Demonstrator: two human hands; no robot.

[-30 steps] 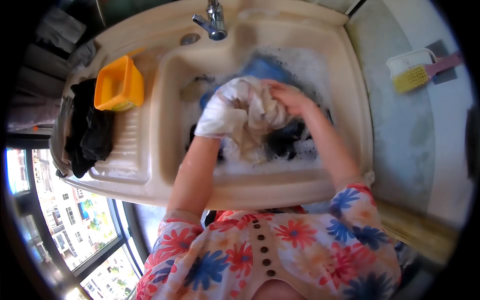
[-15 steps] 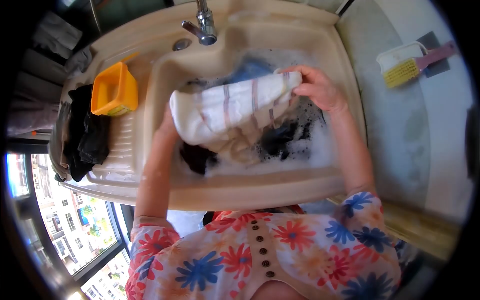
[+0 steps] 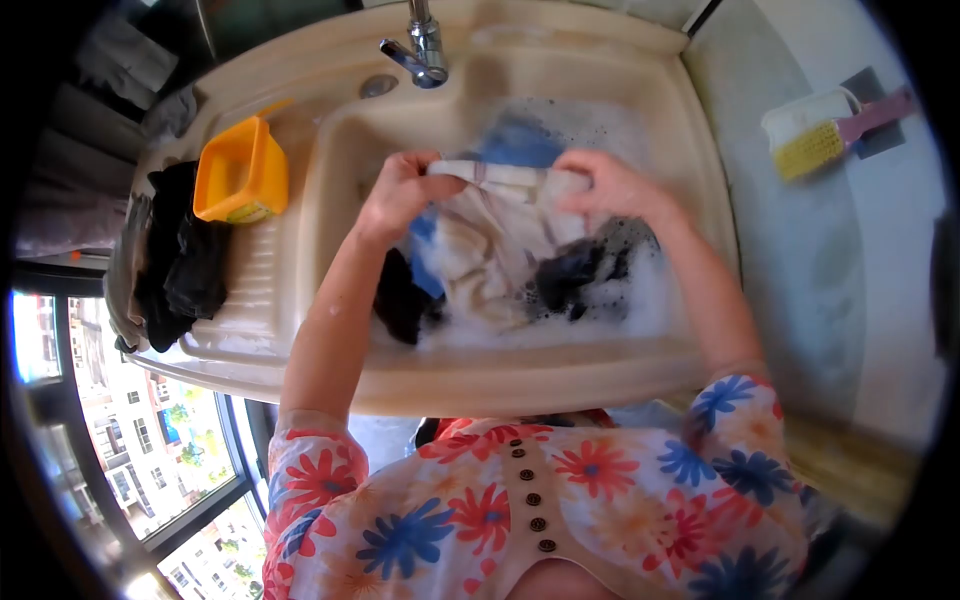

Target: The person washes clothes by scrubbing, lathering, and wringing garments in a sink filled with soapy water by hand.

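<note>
Between my two hands a white striped cloth (image 3: 490,225) is bunched over the soapy water, its lower folds hanging into the suds. My left hand (image 3: 405,190) is closed on its upper left edge, thumb pressed over the fabric. At the upper right corner, my right hand (image 3: 605,185) grips the same cloth with curled fingers. Around it in the basin lie dark fabric (image 3: 570,280) on the right, another dark piece (image 3: 402,300) on the left, and blue fabric (image 3: 520,143) behind, partly under foam.
The beige sink (image 3: 480,385) has a tap (image 3: 425,60) at the back. On the ribbed drainboard stand a yellow plastic container (image 3: 240,170) and a pile of dark clothes (image 3: 185,265). A yellow-bristled brush (image 3: 815,150) hangs on the right-hand wall.
The cloth was stretched wide between my hands; now it is gathered and lower. My left hand has moved right and up onto its top edge, bringing both hands closer together.
</note>
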